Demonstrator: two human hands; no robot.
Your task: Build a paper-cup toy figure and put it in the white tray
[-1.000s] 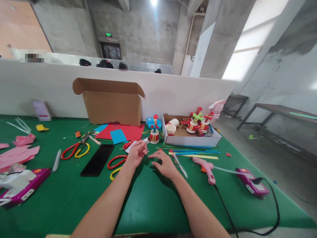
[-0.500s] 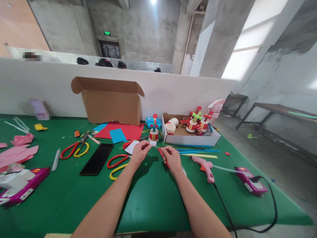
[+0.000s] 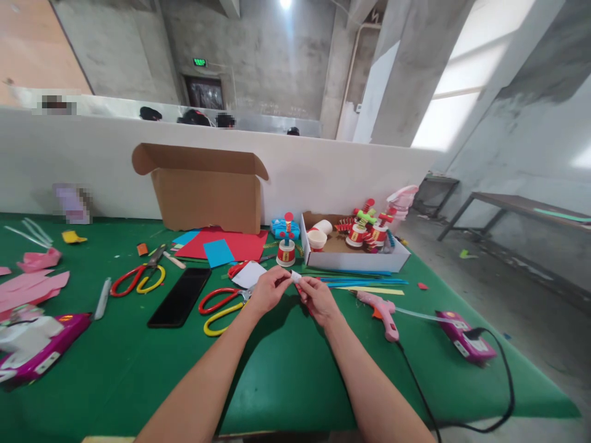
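My left hand (image 3: 271,289) is closed, its thumb and forefinger pinching a small white piece (image 3: 295,277), perhaps paper. From the other side, the fingertips of my right hand (image 3: 321,300) meet the same piece. Under the right fingers shows a narrow red strip (image 3: 303,298), mostly covered by that hand. Just beyond the hands stands a small figure on a red paper cup (image 3: 285,253). Scissors with red and yellow handles (image 3: 223,311) lie beside my left wrist.
A pink glue gun (image 3: 379,311) lies right, its cord running toward the front edge. Behind are a white box (image 3: 353,261) of cup figures and an upright cardboard box (image 3: 207,200). A black phone (image 3: 180,298) and a second pair of scissors (image 3: 138,277) lie left.
The left hand has moved slightly right with the white piece. The right hand's fingertips have come up to it, so the two hands now meet. The red strip is more covered.
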